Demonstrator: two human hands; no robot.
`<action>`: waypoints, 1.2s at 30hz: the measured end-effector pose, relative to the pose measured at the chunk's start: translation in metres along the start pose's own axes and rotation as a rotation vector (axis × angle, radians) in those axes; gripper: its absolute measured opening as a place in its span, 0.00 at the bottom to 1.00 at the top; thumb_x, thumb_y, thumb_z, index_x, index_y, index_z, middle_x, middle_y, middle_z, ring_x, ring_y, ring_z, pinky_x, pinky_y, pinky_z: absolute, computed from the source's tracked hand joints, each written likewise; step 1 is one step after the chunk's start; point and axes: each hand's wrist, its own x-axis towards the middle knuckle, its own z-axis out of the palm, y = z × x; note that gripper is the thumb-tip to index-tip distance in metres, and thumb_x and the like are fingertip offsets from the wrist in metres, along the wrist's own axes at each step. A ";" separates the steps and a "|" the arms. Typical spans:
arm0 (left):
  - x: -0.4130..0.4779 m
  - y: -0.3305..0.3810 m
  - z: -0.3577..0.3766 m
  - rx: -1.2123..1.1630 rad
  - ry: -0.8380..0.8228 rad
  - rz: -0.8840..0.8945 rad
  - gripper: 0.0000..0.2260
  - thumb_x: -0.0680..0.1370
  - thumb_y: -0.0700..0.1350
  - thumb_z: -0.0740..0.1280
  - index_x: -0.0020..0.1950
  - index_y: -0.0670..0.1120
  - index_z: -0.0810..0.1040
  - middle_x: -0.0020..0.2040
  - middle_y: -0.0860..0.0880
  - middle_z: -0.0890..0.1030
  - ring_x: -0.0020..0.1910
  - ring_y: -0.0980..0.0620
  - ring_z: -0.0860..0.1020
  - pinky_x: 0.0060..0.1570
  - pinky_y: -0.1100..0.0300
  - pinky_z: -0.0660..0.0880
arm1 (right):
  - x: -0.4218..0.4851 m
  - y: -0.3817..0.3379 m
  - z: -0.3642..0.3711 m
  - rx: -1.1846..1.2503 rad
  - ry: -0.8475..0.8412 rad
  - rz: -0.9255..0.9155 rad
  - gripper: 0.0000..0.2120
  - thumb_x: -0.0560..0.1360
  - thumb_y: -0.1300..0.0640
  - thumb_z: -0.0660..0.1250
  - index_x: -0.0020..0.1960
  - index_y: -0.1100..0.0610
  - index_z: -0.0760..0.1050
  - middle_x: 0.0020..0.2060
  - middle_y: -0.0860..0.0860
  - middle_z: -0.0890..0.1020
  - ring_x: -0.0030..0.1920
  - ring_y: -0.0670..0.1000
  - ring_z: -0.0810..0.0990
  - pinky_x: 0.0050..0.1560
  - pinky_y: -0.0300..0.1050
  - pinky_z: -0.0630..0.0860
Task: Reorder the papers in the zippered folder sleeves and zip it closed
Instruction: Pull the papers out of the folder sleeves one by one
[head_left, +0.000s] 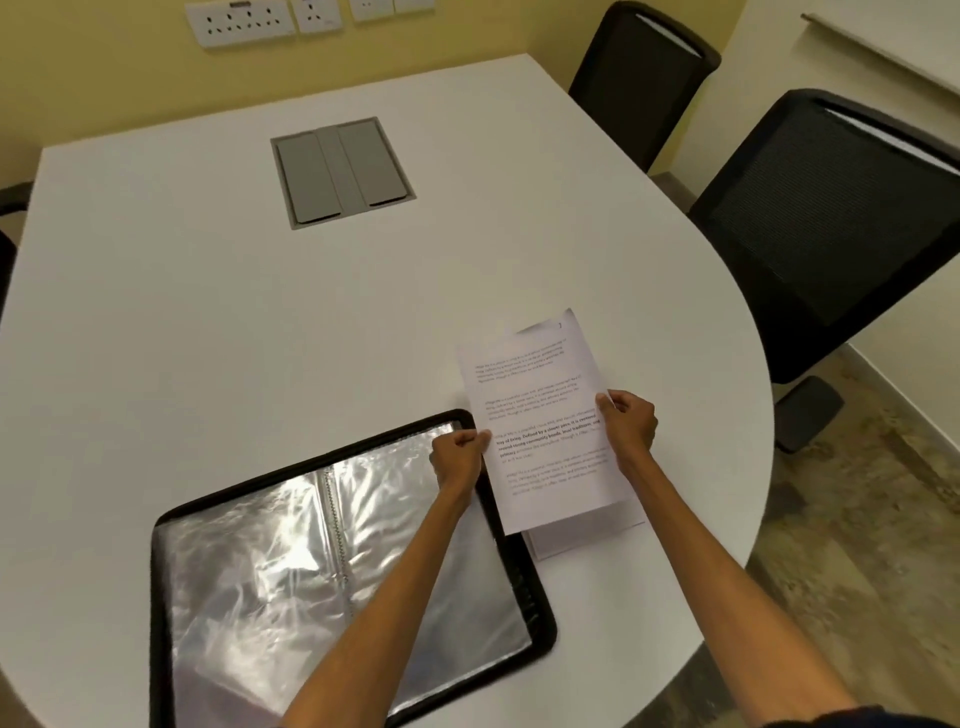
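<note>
The left hand (460, 457) and right hand (628, 421) are each pinching one side of a paper (540, 410) with curled fingers, holding it over a pile (587, 535). The folder (249, 582) is lying open on the table (208, 322), at 8 o'clock from the paper.

Head-worn view, steeply downward, near table (208, 322)

Even warm indoor light, bright glare on the plastic sleeves (249, 561), soft blur overall, wide-angle bending at edges

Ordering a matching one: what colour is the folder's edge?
The folder's edge is black; head view.
</note>
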 end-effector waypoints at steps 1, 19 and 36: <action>-0.001 -0.003 0.006 0.025 -0.018 -0.003 0.06 0.76 0.39 0.71 0.38 0.45 0.82 0.40 0.48 0.84 0.38 0.50 0.83 0.41 0.58 0.81 | 0.004 0.006 -0.003 -0.020 0.005 0.017 0.09 0.78 0.58 0.68 0.54 0.61 0.81 0.47 0.54 0.84 0.46 0.53 0.81 0.49 0.46 0.79; 0.014 -0.041 0.045 0.260 -0.046 -0.009 0.09 0.73 0.37 0.74 0.36 0.47 0.79 0.35 0.44 0.84 0.32 0.48 0.82 0.43 0.50 0.83 | 0.048 0.066 -0.012 -0.271 -0.055 0.044 0.16 0.74 0.63 0.71 0.61 0.58 0.77 0.55 0.55 0.82 0.55 0.56 0.80 0.55 0.49 0.77; -0.009 -0.086 -0.049 0.469 0.164 0.420 0.12 0.79 0.40 0.67 0.62 0.46 0.76 0.60 0.50 0.77 0.59 0.53 0.73 0.58 0.62 0.69 | -0.065 0.047 0.078 -0.347 -0.355 -0.437 0.14 0.74 0.58 0.71 0.58 0.53 0.76 0.57 0.51 0.77 0.60 0.51 0.72 0.61 0.50 0.70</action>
